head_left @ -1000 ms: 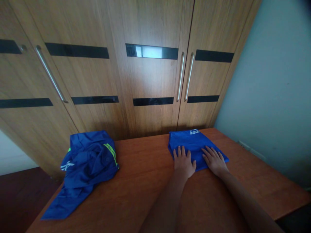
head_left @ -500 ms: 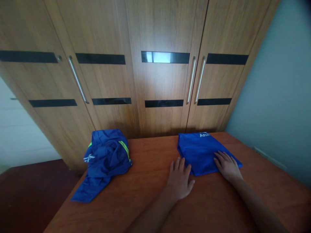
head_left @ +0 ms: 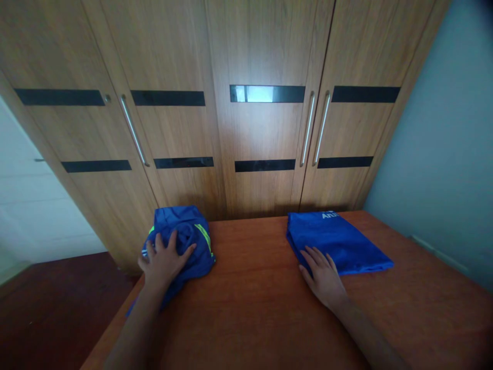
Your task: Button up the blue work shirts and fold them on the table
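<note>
A crumpled dark blue garment (head_left: 198,259) with bright yellow-green stripes lies at the left of the table. My left hand (head_left: 164,259) is over it, fingers spread and resting on the cloth. To the right lies a folded bright blue garment (head_left: 342,244), flat, with white lettering near its far edge. At that garment's near left edge is my right hand (head_left: 321,275), its fingers stretched out and touching or just above the fabric. Part of the dark blue garment is hidden under my left hand and forearm.
Both garments lie on a reddish-brown wooden table (head_left: 246,303). Behind it stands a wooden wardrobe (head_left: 265,128) with black strips and metal handles. A pale blue wall (head_left: 435,154) is on the right, and a dark red floor (head_left: 69,293) shows at left.
My left hand has moved left from beside the folded garment onto the crumpled one. My right hand has shifted left along the folded garment. The view has turned slightly left.
</note>
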